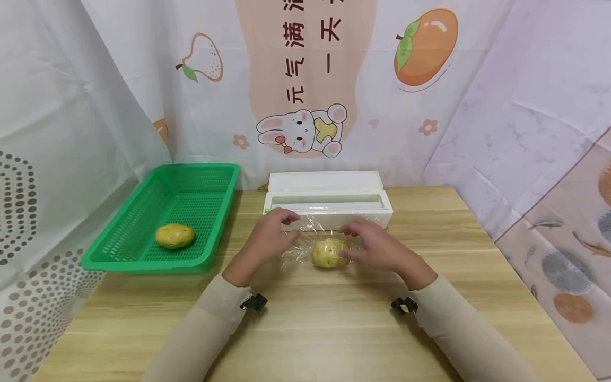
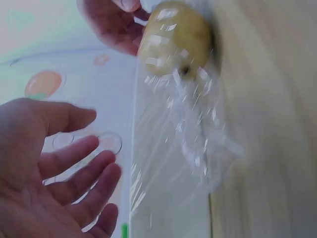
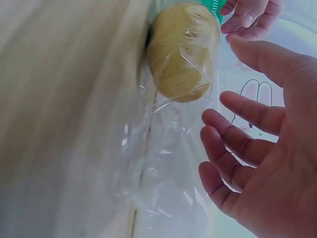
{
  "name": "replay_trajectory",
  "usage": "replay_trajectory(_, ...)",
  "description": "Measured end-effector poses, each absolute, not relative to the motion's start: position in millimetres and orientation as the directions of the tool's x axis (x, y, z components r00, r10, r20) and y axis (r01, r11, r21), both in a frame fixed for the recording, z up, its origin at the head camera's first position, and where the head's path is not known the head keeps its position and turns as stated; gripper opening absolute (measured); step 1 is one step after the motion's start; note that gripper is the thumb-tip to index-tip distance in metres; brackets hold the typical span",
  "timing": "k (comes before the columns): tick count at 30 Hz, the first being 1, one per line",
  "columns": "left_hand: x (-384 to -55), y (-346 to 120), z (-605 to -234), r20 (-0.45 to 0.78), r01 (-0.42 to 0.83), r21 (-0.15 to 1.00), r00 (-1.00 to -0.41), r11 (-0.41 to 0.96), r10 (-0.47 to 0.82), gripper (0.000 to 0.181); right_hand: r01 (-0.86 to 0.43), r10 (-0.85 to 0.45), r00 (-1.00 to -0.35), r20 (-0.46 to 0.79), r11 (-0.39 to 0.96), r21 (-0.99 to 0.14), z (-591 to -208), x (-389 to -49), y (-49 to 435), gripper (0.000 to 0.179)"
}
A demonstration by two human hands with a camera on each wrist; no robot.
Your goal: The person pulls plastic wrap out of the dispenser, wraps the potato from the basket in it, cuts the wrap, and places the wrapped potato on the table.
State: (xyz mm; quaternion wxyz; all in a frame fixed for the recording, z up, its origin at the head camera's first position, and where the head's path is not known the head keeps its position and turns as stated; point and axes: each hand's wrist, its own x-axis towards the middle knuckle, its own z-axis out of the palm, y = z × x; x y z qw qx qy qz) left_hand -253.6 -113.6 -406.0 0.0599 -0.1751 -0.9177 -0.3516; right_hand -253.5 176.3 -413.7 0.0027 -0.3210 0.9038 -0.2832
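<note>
A yellow potato (image 1: 328,253) lies on the table, covered by clear plastic wrap (image 2: 190,131) that spreads out crumpled on both sides. In the head view the wrap also reaches back toward a white wrap box (image 1: 329,218). My left hand (image 1: 273,233) hovers left of the potato, its fingers spread and loosely bent, with nothing held. On the other side my right hand (image 1: 374,245) is close beside the potato, thumb near its right side. The right wrist view shows those fingers relaxed and apart from the wrap (image 3: 168,144). Whether the right thumb touches the film is unclear.
A green basket (image 1: 217,233) with another potato (image 1: 174,235) in it stands at the left of the wooden table (image 1: 324,334). The wrap box has its lid (image 1: 324,180) raised, with a roll (image 1: 329,205) inside. A printed curtain (image 1: 191,122) hangs behind.
</note>
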Motion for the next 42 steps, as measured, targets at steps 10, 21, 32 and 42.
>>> replay_trajectory(10, -266, -130, -402, 0.265, 0.242, 0.675, -0.961, 0.697, 0.077, 0.058, -0.602, -0.594, -0.780, 0.194, 0.630, -0.490, -390, -270, 154, 0.039)
replay_trajectory(21, -283, -144, -422, 0.227, 0.177, 0.710, -0.974, 0.681, 0.016, 0.078, -0.604, -0.618, -0.776, 0.122, 0.675, -0.425, -371, -300, 104, 0.035)
replay_trajectory(32, -294, -157, -438, 0.225, 0.207, 0.778, -0.973, 0.593, 0.043, 0.048, -0.605, -0.616, -0.783, 0.091, 0.717, -0.347, -369, -325, 46, 0.020)
replay_trajectory(42, -292, -159, -443, 0.181, 0.156, 0.809, -0.983, 0.567, 0.012, 0.042, -0.575, -0.585, -0.806, 0.085, 0.742, -0.344, -369, -326, 8, 0.024)
